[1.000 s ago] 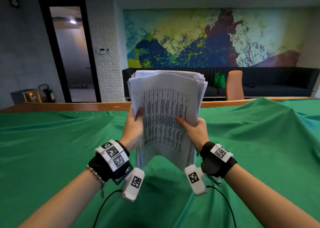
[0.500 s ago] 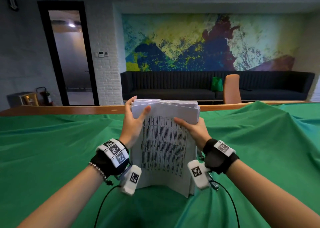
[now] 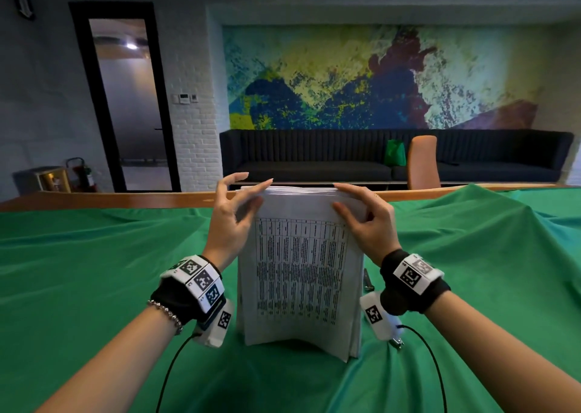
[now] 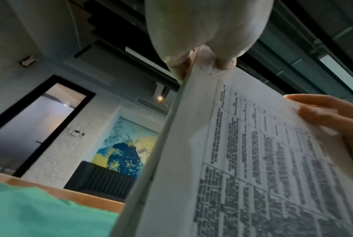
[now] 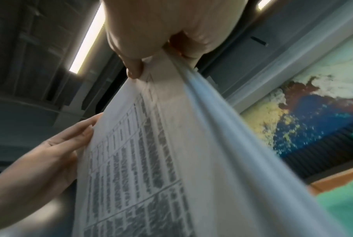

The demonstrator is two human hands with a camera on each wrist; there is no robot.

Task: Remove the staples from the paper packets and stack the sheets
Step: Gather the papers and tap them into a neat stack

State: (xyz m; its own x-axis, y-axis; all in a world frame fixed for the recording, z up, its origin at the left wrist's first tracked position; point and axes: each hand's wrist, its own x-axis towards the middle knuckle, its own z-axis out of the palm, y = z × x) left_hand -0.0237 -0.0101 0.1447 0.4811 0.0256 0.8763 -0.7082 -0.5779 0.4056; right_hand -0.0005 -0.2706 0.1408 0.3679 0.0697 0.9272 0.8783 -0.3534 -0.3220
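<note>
A thick stack of printed sheets (image 3: 301,271) stands upright on its bottom edge on the green cloth (image 3: 94,271), its lower edge slightly bowed. My left hand (image 3: 251,192) pinches the stack's top left corner, thumb in front and fingers along the top edge; the left wrist view shows this hand (image 4: 202,64) pinching the sheets (image 4: 252,160). My right hand (image 3: 339,195) grips the top right corner, thumb on the front page, and the right wrist view shows it (image 5: 157,64) pinching the paper (image 5: 161,160).
A small metal tool (image 3: 368,282) lies on the cloth just right of the stack, partly hidden. The cloth has raised folds at the right (image 3: 471,211). The wooden table edge (image 3: 125,197) runs behind, with an orange chair (image 3: 423,161) and a dark sofa beyond.
The stack came down from mid-air until its bottom edge met the cloth. Both hands slid up from its sides to its top corners, and its fanned top edges have evened out.
</note>
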